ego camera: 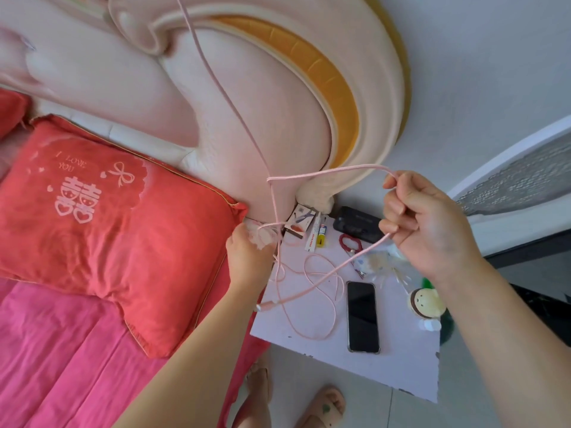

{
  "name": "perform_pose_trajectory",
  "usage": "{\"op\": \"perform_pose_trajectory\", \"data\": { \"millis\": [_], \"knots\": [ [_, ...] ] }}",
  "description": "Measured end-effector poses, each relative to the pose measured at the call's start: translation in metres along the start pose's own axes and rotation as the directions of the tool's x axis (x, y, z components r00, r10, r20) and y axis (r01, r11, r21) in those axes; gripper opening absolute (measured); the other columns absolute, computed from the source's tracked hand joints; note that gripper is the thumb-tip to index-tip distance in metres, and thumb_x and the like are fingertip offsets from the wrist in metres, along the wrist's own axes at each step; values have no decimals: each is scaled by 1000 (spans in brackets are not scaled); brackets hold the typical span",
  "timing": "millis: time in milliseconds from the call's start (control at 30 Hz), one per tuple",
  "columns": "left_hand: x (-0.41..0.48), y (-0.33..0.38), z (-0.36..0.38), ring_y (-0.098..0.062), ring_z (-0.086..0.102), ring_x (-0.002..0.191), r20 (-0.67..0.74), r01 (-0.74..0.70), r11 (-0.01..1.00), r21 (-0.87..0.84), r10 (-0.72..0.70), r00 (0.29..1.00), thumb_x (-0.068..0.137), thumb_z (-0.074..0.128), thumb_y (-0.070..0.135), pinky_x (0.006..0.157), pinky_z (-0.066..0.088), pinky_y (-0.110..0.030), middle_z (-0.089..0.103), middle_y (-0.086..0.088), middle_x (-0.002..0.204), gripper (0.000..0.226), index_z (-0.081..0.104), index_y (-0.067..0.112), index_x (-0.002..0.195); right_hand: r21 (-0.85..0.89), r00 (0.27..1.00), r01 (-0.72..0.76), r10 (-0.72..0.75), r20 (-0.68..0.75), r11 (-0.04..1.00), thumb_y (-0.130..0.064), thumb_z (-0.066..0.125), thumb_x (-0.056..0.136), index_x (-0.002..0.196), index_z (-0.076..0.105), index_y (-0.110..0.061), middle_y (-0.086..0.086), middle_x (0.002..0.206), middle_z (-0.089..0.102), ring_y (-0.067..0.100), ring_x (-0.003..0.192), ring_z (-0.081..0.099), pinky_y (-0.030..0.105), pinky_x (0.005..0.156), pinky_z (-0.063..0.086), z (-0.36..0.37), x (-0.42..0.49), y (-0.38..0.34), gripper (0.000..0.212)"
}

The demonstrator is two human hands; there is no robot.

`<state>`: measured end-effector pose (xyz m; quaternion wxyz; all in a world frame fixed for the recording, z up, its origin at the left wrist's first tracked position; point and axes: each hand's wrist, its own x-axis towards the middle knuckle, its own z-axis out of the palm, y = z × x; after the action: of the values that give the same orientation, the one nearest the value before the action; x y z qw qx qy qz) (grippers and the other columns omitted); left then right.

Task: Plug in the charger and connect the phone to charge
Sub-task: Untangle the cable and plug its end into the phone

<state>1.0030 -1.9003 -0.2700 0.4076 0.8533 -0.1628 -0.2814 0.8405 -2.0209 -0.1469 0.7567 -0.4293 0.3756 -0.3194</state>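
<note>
A pink charging cable (324, 174) hangs in loops over the white bedside table (401, 359). My right hand (432, 223) pinches it in two places, with a loop arching to the left. The cable's plug end (261, 306) dangles near my left forearm. My left hand (250, 251) reaches down into the gap between the bed and the table, closed around a pale lacy bundle where the cable runs; what it grips is hidden. A black phone (363, 316) lies face up on the table. No charger brick or socket is visible.
A red pillow (108, 230) and pink sheet lie on the left, against a padded pink headboard (247, 103). On the table are a black case (358, 223), a small box (301, 222), tubes, a red bracelet (349, 242) and a doll figure (428, 302). Slippered feet stand below.
</note>
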Motion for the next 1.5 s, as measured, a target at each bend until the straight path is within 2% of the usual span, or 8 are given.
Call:
{"op": "perform_pose_trajectory", "data": {
  "millis": [167, 333, 467, 700, 1100, 1267, 1367, 1500],
  "knots": [
    [-1, 41, -7, -15, 43, 120, 2, -279, 953, -121, 281, 960, 82, 62, 17, 100, 36, -28, 38, -2, 141, 69, 26, 22, 141, 23, 999, -40, 39, 36, 999, -23, 46, 86, 68, 57, -16, -8, 45, 37, 3, 35, 23, 13, 39, 30, -7, -5, 1, 22],
    [-4, 79, -14, -6, 60, 93, 161, -213, 845, -491, 328, 931, 86, 57, 29, 81, 51, -21, 60, 5, 114, 42, 47, 36, 126, 0, 998, -44, 44, 40, 999, -24, 47, 86, 69, 56, -16, -8, 45, 37, 6, 38, 18, 14, 39, 31, -5, -6, -2, 21],
    [-4, 80, -18, 8, 57, 57, 177, -310, 900, -307, 374, 910, 81, 62, 18, 52, 46, -9, 64, 12, 74, 25, 60, 41, 91, -20, 994, -57, 59, 92, 998, -27, 51, 77, 69, 57, -16, -7, 46, 39, 6, 39, 22, 16, 43, 36, 5, -7, 1, 15],
    [0, 99, -45, -6, 66, 69, 28, -189, 744, -641, 268, 963, 86, 57, 7, 78, 54, -25, 70, 9, 67, 17, 66, 19, 78, -162, 997, 15, -2, 83, 987, -14, 45, 93, 65, 66, -21, -9, 54, 53, 8, 55, 46, 24, 69, 42, 20, 10, 11, 36],
    [-34, 172, -79, 5, 59, 71, 32, -499, 603, -622, 657, 753, 70, 71, 5, 71, 46, -14, 63, 15, 68, 21, 63, 23, 70, -716, 995, 81, -95, 19, 693, -24, 50, 92, 78, 64, -25, -16, 77, 64, -5, 73, 58, 8, 62, 42, 13, 9, 15, 19],
    [-34, 161, -77, -2, 50, 65, 79, -681, 604, -414, 769, 635, 69, 72, 16, 62, 41, -12, 59, 10, 69, 20, 66, 35, 68, -964, 968, 88, -248, 23, 251, -23, 58, 87, 85, 69, -13, 4, 79, 52, 17, 73, 49, 26, 61, 35, -15, 16, 25, 15],
    [-38, 132, -60, -4, 55, 68, 356, -699, 652, -295, 753, 553, 70, 70, 7, 64, 42, -14, 62, 7, 72, 20, 74, 25, 78, -951, 964, 0, -252, -82, 308, -19, 51, 90, 94, 71, -13, 1, 82, 60, 19, 81, 52, 23, 68, 31, -34, 14, 31, 21],
    [-39, 91, -26, -6, 53, 83, 678, -750, 659, -46, 572, 461, 66, 57, -3, 71, 37, -8, 62, 2, 89, 45, 69, 21, 103, -712, 971, -35, -145, -190, 701, -2, 50, 90, 98, 69, -13, 3, 96, 67, 16, 93, 61, 26, 85, 45, -41, 11, 34, 24]
  ]
}}
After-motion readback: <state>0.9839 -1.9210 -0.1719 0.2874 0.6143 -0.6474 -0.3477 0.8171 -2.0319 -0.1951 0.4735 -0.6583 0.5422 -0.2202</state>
